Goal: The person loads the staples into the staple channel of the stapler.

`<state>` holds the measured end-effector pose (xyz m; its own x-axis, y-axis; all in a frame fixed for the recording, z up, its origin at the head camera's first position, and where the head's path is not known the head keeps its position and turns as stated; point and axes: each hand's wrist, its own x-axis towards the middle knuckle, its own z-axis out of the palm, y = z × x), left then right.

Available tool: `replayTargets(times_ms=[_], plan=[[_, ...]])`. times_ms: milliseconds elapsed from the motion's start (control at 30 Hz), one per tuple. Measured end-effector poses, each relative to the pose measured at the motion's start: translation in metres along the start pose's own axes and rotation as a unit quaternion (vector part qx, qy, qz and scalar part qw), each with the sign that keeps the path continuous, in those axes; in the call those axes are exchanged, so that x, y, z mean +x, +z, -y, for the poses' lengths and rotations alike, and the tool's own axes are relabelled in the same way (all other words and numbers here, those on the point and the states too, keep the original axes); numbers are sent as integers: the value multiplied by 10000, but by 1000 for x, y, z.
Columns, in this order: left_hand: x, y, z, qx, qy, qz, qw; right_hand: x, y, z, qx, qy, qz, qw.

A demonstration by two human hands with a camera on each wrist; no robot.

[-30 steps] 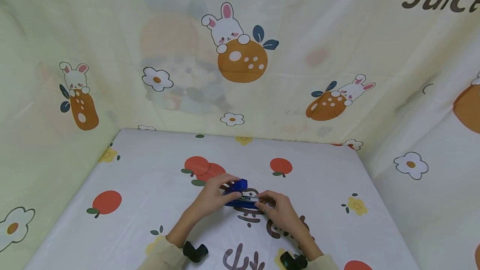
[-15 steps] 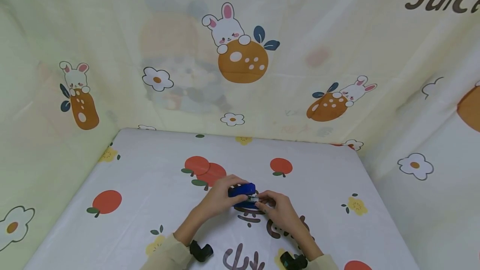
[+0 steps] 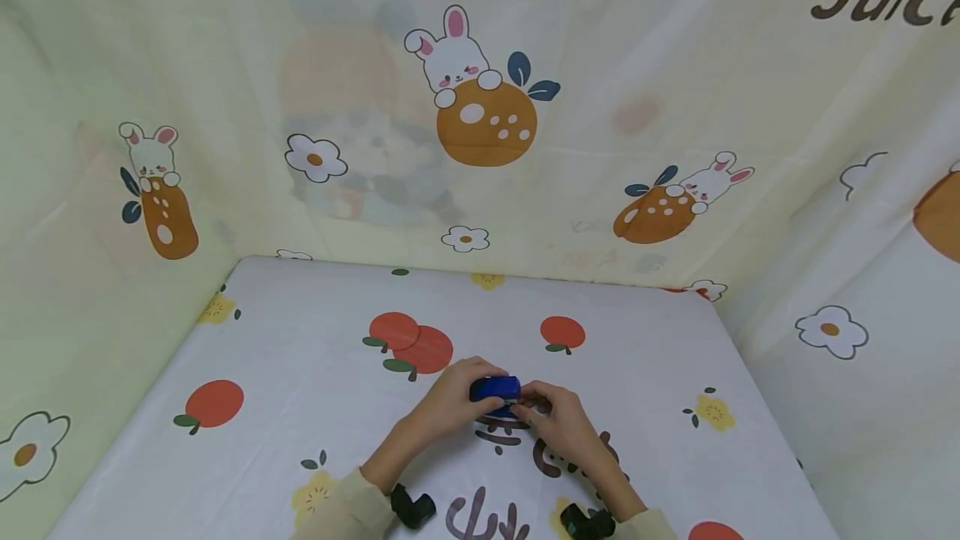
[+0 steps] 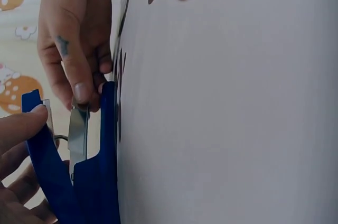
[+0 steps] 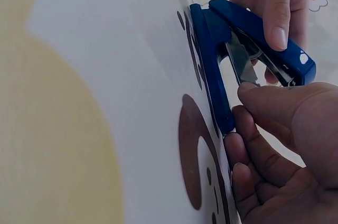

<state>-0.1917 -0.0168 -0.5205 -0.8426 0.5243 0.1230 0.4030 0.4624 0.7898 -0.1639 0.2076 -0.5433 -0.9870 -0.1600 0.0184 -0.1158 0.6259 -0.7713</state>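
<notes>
A blue stapler (image 3: 495, 390) sits on the table with its top cover (image 4: 45, 166) tilted up from the base (image 4: 109, 145). Between cover and base runs the metal staple magazine (image 4: 78, 131), apart from the base at its front end. My left hand (image 3: 452, 397) grips the cover, its thumb on the near side in the right wrist view. From the other end, my right hand (image 3: 558, 417) pinches the tip of the magazine, and its lower fingers (image 5: 240, 145) lie close to the base's front end. Whether staples are inside cannot be seen.
A white tablecloth (image 3: 622, 373) printed with fruit and flowers covers the table. Patterned curtains (image 3: 360, 215) hang behind it and at both sides. Black wrist cameras (image 3: 414, 508) are worn on both forearms.
My left hand has moved to the right and slightly down, swinging the stapler's cover down over the magazine. My right hand stays in place at the front end.
</notes>
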Motion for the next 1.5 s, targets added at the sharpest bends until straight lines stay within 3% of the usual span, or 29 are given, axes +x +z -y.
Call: replayTargets(times_ms=[733,967,1067,1267,1400,1500], plan=[[3,7,-2,796,-42,238,9965,0,2,-3,-31,-98,-34,9999],[3,7,-1,847,-41,259,9961,-1,2,-2,-232,-261,-207,9992],[1,7,0,1014,75,146,9947,-1,1,-1,-282,-397,-189,9986],[-12,1,1,1087,376,-372,9927,-3,-3,2,-577,-516,-140,9969],[-25,-10,0,1178,240,-608,9909,-9,-8,4,-1012,-428,-252,9936],[-34,-19,2,1611,22,-757,9840,-14,-13,5,-1458,-317,-331,9883]])
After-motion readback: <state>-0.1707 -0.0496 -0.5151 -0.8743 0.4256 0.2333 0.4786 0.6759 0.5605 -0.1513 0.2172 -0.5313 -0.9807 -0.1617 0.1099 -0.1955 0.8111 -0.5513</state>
